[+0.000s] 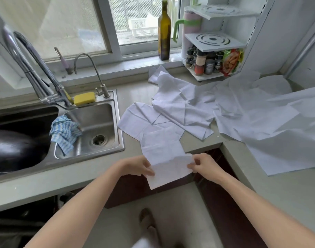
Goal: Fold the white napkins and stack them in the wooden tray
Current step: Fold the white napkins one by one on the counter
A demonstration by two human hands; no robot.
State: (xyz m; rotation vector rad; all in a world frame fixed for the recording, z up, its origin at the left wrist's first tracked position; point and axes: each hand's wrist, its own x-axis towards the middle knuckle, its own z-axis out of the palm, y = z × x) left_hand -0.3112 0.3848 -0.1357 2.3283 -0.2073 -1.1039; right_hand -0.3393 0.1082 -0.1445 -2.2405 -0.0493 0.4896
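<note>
Head camera looks down past two bare forearms to a white napkin [169,169] held at the front edge of the counter [92,169], its lower part hanging over dark cabinet fronts. Left hand [137,166] pinches the napkin's left edge with curled fingers, and right hand [202,164] pinches its right edge the same way; the fingertips are partly hidden behind the paper. Below, a foot in a sandal [147,221] shows blurred on the floor. The napkin looks thin and creased, with a fold line across it level with the hands, and its upper part lies flat on the counter. Just beyond it, more loose napkins [180,111] sprawl unfolded and overlapping across the counter corner, reaching to the right, where larger white sheets [278,126] are cut off by the frame edge. No wooden tray can be made out. To the left sits a steel sink [106,122] with a blue-and-white cloth [65,133] draped over its divider, a yellow sponge [84,98] behind it, and a dark pan [13,149] partly cut off. Farther back, a dark bottle [164,33] stands on the window sill beside a white rack of spice jars [205,63].
</note>
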